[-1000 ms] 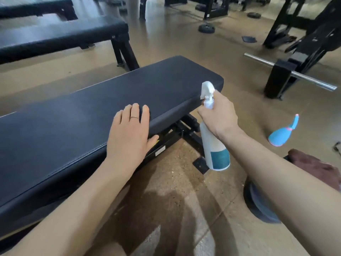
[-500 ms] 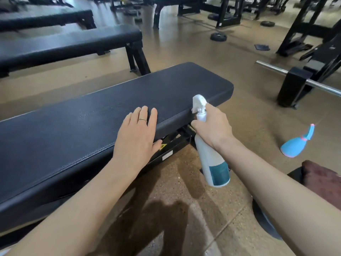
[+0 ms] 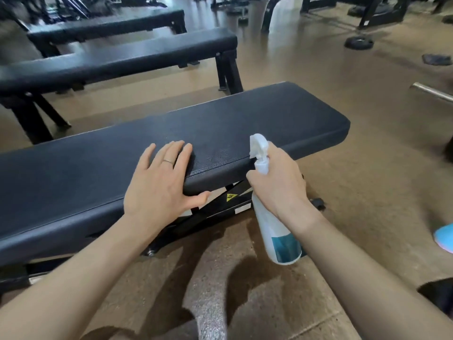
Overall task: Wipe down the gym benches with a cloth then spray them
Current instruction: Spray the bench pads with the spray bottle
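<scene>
A black padded gym bench (image 3: 257,123) runs across the view from lower left to middle right. My left hand (image 3: 159,185) rests flat on its near edge, fingers straight on the pad and thumb against the side. My right hand (image 3: 279,182) grips the neck of a white spray bottle (image 3: 277,229) with a teal label, held upright just in front of the bench's near edge. The white nozzle (image 3: 257,147) points left toward the pad. No cloth is in either hand.
Two more black benches (image 3: 137,55) stand behind, further back to the left. A blue object (image 3: 445,236) lies on the tan floor at the right edge. A steel bar (image 3: 431,94), a weight plate (image 3: 359,42) and machine frames sit to the right and rear.
The view has swung left and up, bringing the rear benches into view. My right hand has carried the bottle closer to the bench edge. My left hand stays on the pad.
</scene>
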The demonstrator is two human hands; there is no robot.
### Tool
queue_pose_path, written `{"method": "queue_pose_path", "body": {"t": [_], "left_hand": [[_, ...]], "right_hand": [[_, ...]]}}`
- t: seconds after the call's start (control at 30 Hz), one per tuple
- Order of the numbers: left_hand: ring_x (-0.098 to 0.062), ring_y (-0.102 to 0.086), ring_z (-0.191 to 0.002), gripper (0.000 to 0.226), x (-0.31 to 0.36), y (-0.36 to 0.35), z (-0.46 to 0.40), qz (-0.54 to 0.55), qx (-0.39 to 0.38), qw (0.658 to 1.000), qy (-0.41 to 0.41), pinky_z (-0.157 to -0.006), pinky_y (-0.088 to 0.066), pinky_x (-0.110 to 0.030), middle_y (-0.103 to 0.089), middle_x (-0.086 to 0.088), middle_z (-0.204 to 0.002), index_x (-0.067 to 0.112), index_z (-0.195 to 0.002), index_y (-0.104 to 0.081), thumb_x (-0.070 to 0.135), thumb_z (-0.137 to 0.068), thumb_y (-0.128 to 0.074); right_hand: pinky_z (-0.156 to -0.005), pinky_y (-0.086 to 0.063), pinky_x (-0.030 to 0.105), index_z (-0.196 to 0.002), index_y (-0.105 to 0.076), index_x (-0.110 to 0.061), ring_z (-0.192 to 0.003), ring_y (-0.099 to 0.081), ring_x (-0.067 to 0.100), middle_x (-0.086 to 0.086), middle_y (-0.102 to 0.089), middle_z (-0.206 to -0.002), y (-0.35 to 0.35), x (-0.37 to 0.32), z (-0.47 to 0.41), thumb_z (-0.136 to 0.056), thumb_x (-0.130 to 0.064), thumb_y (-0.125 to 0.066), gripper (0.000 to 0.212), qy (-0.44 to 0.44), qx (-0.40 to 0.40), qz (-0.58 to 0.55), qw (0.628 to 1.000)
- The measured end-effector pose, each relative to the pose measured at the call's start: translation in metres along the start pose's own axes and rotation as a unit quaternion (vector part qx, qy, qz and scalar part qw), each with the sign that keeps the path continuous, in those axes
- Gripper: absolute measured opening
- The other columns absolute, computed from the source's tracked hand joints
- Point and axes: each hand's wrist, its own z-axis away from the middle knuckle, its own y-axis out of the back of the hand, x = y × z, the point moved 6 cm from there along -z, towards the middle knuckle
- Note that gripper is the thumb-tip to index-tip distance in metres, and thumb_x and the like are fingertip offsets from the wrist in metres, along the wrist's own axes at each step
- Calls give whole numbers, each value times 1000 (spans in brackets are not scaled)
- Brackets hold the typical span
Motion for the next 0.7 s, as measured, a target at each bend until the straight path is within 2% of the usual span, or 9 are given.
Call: {"method": "queue_pose_path", "body": {"t": [0.17, 0.33, 0.43, 0.57, 0.7], "left_hand": [[-27, -54, -130, 95, 4, 3, -2, 16, -3, 1000, 13, -115, -36, -42, -56, -9, -144, 6, -139, -52, 77, -76, -51], [-29, -48, -134, 105, 3, 6, -2, -4, -12, 1000, 16, -120, -30, -44, -49, -10, -148, 5, -147, -41, 80, -76, -55], [-36, -46, -132, 101, -8, 8, 14, 6, -9, 999, 30, -116, -33, -48, -48, -15, -145, 1, -145, -43, 79, -81, -49], [-42, -50, -118, 81, -78, 5, 79, 15, 39, 994, 99, -105, -40, -52, -51, -20, -133, 0, -130, -51, 70, -90, -43], [-44, -50, -108, 78, -171, -4, 157, 2, 28, 978, 205, -94, -40, -55, -52, -24, -122, 0, -120, -54, 70, -87, -42]], "right_hand": [[-77, -46, 43, -94, -46, -23, -87, -54, 28, -4, -55, -95, -11, -16, 11, -87, -18, -56, 13, 16, -49, -19, 998], [-76, -45, 41, -97, -48, -25, -88, -54, 26, -4, -54, -98, -21, -28, 27, -87, -17, -55, 14, 27, -88, -43, 995], [-79, -47, 43, -99, -47, -28, -88, -52, 26, -3, -53, -97, -27, -36, 36, -85, -17, -53, 19, 42, -102, -33, 993], [-76, -45, 41, -96, -47, -24, -86, -52, 28, -3, -55, -96, -39, -48, 55, -86, -18, -54, 13, 46, -83, -20, 995], [-74, -44, 41, -88, -44, -18, -84, -53, 30, -3, -57, -90, -68, -84, 86, -85, -18, -56, 12, 47, -81, -5, 996]]}}
